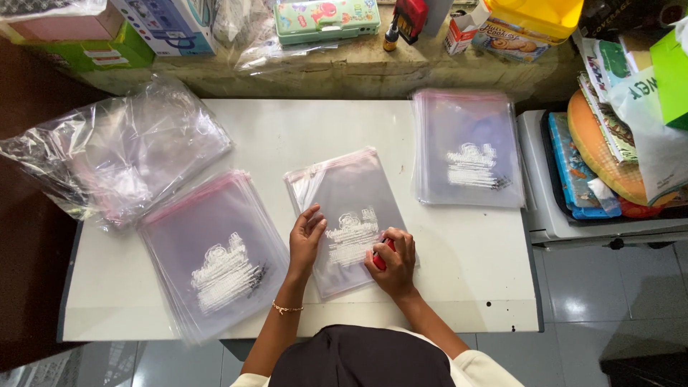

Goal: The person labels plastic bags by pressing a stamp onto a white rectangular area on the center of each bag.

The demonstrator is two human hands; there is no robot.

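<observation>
White counter (459, 287) carries 3 lots of clear printed bags: 1 stack (215, 251) just left of the left hand, 1 stack (469, 147) up and to the right of the right hand, loose crumpled plastic (122, 147) far left. Single bag (351, 215) lies flat under both hands. Left hand (307, 240) open, fingers spread, pinning its left edge. Right hand (393, 261) closed around a small red stamp-like tool (380, 259), pressed on the bag's lower right. Best approach, imo: keep the film taut w/ left hand, press straight down, avoid smudging the white print.
</observation>
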